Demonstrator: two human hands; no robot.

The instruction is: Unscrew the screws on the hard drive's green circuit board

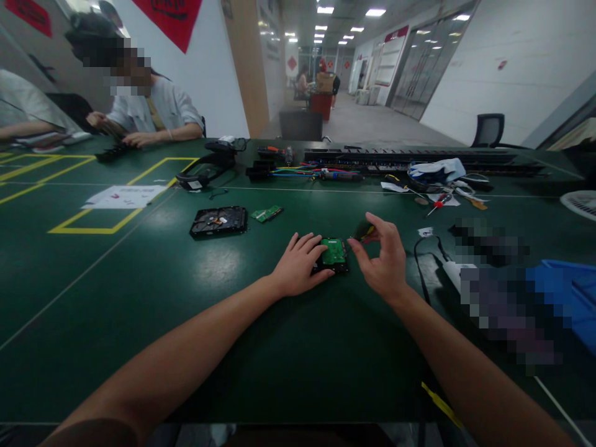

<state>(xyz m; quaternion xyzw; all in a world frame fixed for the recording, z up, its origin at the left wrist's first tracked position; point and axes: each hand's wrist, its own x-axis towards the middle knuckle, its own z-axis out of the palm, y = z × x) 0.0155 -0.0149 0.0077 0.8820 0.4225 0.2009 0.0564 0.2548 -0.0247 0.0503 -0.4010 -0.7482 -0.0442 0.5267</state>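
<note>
The hard drive (333, 251) is laid board-side up on the bench (261, 354), partly beneath the left hand (299, 265), which is spread over it, presumably for steadying. A dark-and-yellow tool handle (361, 231) is pinched in the right hand (385, 257), presumably for fine control. The handle's long axis is directed toward the drive; its tip is indistinct. The drive's long axis is obscured by the left hand.

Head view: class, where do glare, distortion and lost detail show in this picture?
In the head view, pale glare lies on the green table, left of the left hand; in the same view, the white pillar slants, suggesting wide-angle distortion; also in the head view, blocky pixelation hides detail at the right, and the dark handle at the right hand shows little detail.
</note>
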